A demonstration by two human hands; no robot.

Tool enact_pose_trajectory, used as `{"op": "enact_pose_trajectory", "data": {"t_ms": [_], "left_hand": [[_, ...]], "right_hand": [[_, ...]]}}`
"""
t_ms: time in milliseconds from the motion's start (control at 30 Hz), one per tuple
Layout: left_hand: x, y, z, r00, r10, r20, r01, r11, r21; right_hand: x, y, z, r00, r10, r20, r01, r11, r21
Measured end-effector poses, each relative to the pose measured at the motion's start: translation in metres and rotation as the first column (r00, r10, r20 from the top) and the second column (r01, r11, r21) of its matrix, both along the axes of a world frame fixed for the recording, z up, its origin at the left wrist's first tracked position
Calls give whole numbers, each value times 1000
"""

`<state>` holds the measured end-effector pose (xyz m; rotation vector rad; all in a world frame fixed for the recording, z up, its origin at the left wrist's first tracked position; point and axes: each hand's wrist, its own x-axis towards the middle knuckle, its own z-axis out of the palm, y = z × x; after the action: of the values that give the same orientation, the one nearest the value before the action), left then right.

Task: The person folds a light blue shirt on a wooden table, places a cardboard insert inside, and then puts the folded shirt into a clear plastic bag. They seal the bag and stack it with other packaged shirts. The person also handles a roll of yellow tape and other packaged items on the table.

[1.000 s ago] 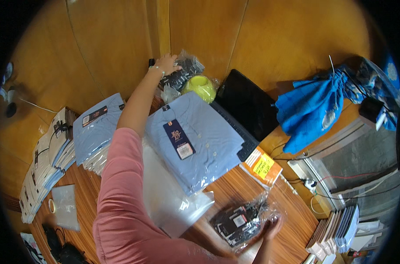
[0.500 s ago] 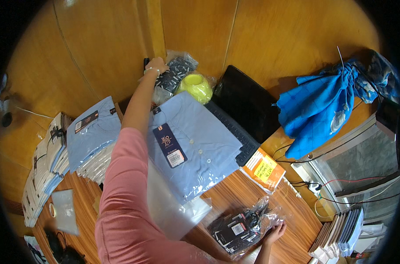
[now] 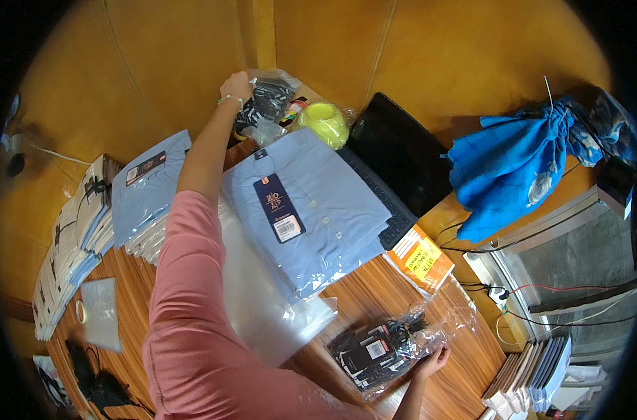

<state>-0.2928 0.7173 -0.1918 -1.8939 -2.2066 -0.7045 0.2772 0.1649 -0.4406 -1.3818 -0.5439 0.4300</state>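
Note:
My left hand (image 3: pixel 237 86), at the end of a pink sleeve, reaches to the far side of the table. Its fingers are closed on the edge of a clear plastic bag of black tags (image 3: pixel 271 98); the fingertips are partly hidden. At the near right, my right hand (image 3: pixel 437 358) pinches the loose mouth of a second clear bag of black tags (image 3: pixel 374 353), which lies on the table. Between the hands, a folded light blue shirt (image 3: pixel 346 217) in clear wrap carries a dark swing tag (image 3: pixel 278 208). Clear plastic sleeves (image 3: pixel 262 301) lie partly under it.
Beside the far bag sits a yellow-green bowl (image 3: pixel 322 126) under plastic. A laptop (image 3: pixel 402 150) and an orange packet (image 3: pixel 422 262) stand to the right. Wrapped shirts (image 3: pixel 147 175) are stacked at left, more (image 3: pixel 535 371) at lower right. Blue cloth (image 3: pixel 507 175) hangs on the wall.
My left hand has drawn the far bag leftward and up, uncovering small colourful items beside the bowl. My right hand stays at the near bag. The whole view has shifted slightly.

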Motion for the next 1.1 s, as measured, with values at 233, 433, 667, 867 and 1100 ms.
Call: {"op": "enact_pose_trajectory", "data": {"t_ms": [233, 433, 667, 867, 1100], "left_hand": [[-28, -34, 12, 989, 91, -115, -84, 995, 57], [-36, -43, 0, 959, 116, -258, -114, 993, 23], [-28, -56, -2, 949, 138, -283, -169, 982, -87], [-42, -55, -40, 948, 130, -291, -199, 955, -222], [-35, -70, -18, 935, -114, -336, -250, 462, -851]], "right_hand": [[-12, 7, 14, 999, -11, 34, 12, 1000, -16], [-22, 9, 25, 1000, -8, -20, 9, 1000, 27], [-6, 3, 5, 999, 18, 27, -19, 999, 47], [-8, 4, 9, 998, 6, 59, -3, 999, -35], [0, -3, -6, 996, 36, 81, -35, 999, -16]]}}
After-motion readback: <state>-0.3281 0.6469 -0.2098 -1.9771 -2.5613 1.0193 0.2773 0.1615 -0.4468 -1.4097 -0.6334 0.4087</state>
